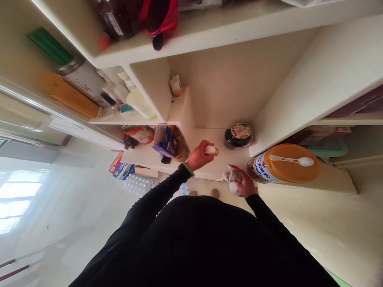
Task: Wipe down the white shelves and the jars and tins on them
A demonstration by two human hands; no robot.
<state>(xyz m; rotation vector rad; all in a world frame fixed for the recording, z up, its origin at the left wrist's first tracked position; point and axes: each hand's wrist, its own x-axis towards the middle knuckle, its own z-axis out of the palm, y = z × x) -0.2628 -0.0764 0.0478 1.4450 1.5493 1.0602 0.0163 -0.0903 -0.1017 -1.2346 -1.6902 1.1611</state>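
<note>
On the white shelf (206, 137), my left hand (199, 156) closes tight around a small bottle (211, 150) so it will not fall. My right hand (241, 183) squeezes a crumpled cloth (233, 176), close to a big orange-lidded can (284, 163).

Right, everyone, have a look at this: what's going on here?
A person stands at a cream shelf unit. Their left hand grips a small white-and-amber bottle, and their right hand holds a crumpled pale bag. A dark jar stands on the shelf between and beyond the hands. To the right sits a large tin with an orange lid, a white spoon lying on top.
</note>
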